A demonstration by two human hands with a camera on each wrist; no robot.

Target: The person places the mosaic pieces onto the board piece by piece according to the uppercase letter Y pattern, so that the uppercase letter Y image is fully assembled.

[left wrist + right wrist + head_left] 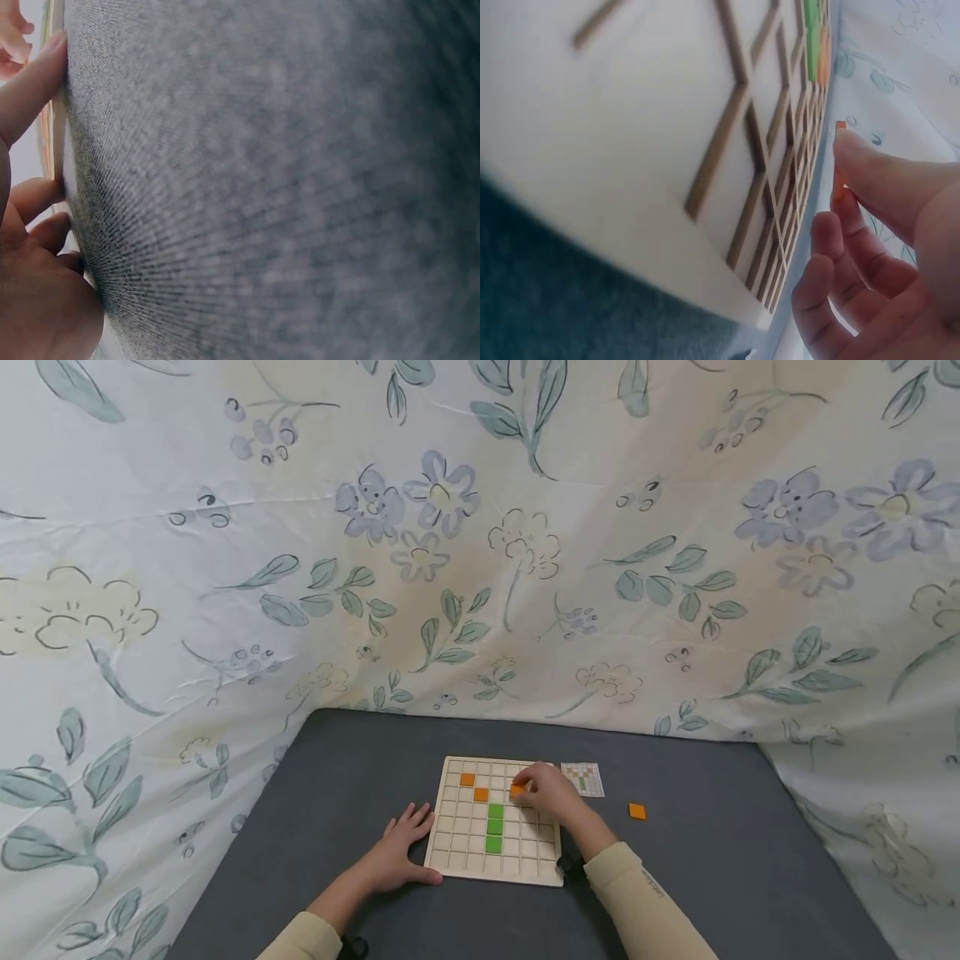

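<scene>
A pale wooden grid board (pixel 457 864) lies on the dark tabletop. Two orange tiles, one at the upper left (pixel 467 779) and one a cell lower and to the right (pixel 481 794), sit in its cells. Three green tiles (pixel 494 827) form a column mid-board. My right hand (pixel 553 793) pinches another orange tile (pixel 841 124) between thumb and finger, over the board's upper right part. At the board's left edge my left hand (pixel 393 856) rests with fingers spread, its thumb by the near left corner.
A small printed card (pixel 591 783) with a grid pattern lies beside the board's upper right corner. Farther right, a loose orange tile (pixel 637 811) is on the dark tabletop (pixel 720 860). A flowered cloth (pixel 525 652) hangs behind and at both sides.
</scene>
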